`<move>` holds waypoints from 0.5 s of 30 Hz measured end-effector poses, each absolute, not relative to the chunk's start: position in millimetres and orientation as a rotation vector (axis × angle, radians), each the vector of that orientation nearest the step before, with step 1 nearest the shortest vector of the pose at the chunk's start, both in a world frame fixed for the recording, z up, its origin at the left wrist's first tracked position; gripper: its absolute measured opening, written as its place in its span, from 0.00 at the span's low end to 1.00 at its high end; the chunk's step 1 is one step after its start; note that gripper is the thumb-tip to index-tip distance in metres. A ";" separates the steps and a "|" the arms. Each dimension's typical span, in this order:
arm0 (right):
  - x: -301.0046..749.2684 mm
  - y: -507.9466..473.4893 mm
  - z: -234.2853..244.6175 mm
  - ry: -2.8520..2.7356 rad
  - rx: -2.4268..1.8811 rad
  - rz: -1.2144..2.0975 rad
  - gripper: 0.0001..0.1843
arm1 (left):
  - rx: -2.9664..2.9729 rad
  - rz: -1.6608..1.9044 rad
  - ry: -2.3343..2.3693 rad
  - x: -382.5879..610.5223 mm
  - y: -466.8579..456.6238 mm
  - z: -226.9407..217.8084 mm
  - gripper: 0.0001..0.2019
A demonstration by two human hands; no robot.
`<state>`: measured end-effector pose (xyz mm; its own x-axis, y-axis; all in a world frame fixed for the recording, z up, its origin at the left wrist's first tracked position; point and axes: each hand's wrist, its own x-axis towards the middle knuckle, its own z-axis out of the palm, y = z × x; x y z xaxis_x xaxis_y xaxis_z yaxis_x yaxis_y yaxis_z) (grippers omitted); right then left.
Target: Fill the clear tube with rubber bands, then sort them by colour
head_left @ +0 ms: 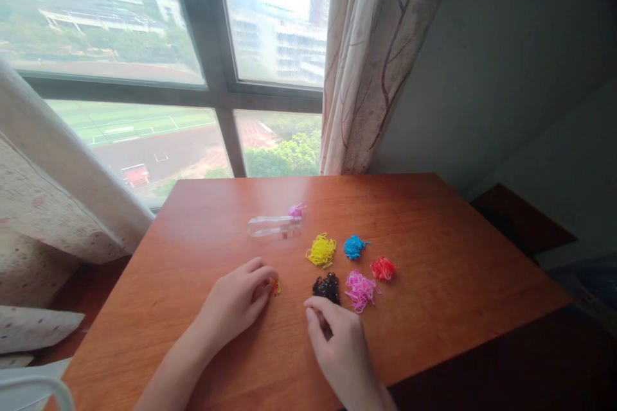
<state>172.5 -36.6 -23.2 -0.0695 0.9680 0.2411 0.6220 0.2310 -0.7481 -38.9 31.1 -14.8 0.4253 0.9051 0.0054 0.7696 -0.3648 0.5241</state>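
Yellow bands (321, 250), blue bands (354, 247), red bands (383, 268), pink bands (360, 290) and black bands (326, 286) sit heaped apart on the table (434, 314); mixed bands (277, 287) at the curled left hand (238, 298) seem unsorted. Separately, the right hand (344, 340) bunches its fingertips; either hand's grip, I can't tell.

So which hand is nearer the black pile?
The right. The right hand is at the near side of the black pile; whether it touches is unclear. The left hand is off to the pile's left, fingertips by small red and yellow bands.

Brown table (434, 225) with colored bands (360, 290), clear container (270, 226)
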 end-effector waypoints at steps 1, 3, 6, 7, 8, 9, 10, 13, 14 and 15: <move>163.0 -36.9 -24.0 -1.833 -1.476 0.596 0.11 | 2.239 0.405 1.418 -38.7 31.1 -14.7 0.10; 146.9 -35.4 -25.3 -1.925 -1.535 0.561 0.11 | 2.231 0.410 1.418 -38.7 31.3 -14.4 0.09; 129.7 -29.8 -24.8 -2.018 -1.673 0.500 0.10 | 2.206 0.427 1.415 -39.2 31.4 -13.3 0.09; 125.6 -27.6 -23.9 -2.039 -1.721 0.482 0.10 | 2.199 0.430 1.412 -39.5 31.3 -12.7 0.08; 122.1 -25.5 -22.7 -2.054 -1.765 0.468 0.09 | 2.193 0.431 1.409 -39.8 31.2 -11.8 0.08; 119.3 -23.5 -21.5 -2.064 -1.805 0.453 0.08 | 2.187 0.431 1.406 -40.2 31.1 -10.9 0.07; 117.1 -21.6 -20.5 -2.071 -1.840 0.441 0.08 | 2.180 0.431 1.405 -40.5 30.9 -9.9 0.07; 113.2 -17.1 -19.4 -2.083 -1.907 0.424 0.07 | 2.162 0.431 1.402 -41.3 30.6 -7.4 0.07; 112.5 -15.9 -19.7 -2.084 -1.917 0.425 0.06 | 2.159 0.432 1.403 -41.4 30.6 -7.0 0.07; 112.1 -14.9 -20.1 -2.081 -1.922 0.428 0.06 | 2.158 0.432 1.403 -41.4 30.6 -6.9 0.07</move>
